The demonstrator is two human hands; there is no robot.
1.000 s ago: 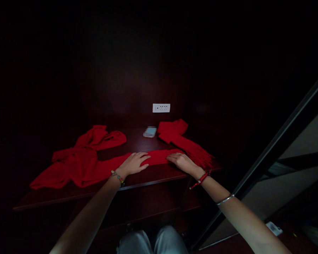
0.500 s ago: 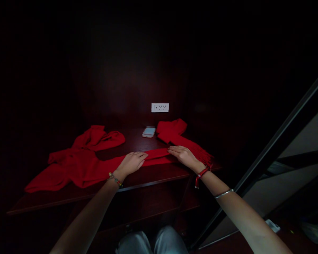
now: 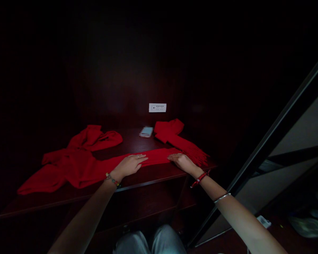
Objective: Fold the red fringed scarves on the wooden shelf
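A long red scarf (image 3: pixel 87 169) lies along the dark wooden shelf, bunched up at the left and flattened into a narrow band towards the right. My left hand (image 3: pixel 129 165) rests on that band with its fingers stretched out. Further right, the extended fingers of my right hand (image 3: pixel 182 161) touch the band near its right end; the thumb is hidden. Behind my right hand lies a red fringed piece (image 3: pixel 172 132), its tassels pointing to the front right. Whether it joins the band cannot be seen.
At the back of the shelf (image 3: pixel 132 143) lies a phone-like object (image 3: pixel 146 132), blurred out. A white socket plate (image 3: pixel 157 107) sits on the back wall. To the right stands a slanted dark frame (image 3: pixel 243 162), and a lower shelf shows beneath.
The fold ridge along the band between my hands now looks flatter. My right hand has shifted slightly down on the cloth. The whole view has moved a little to the right.
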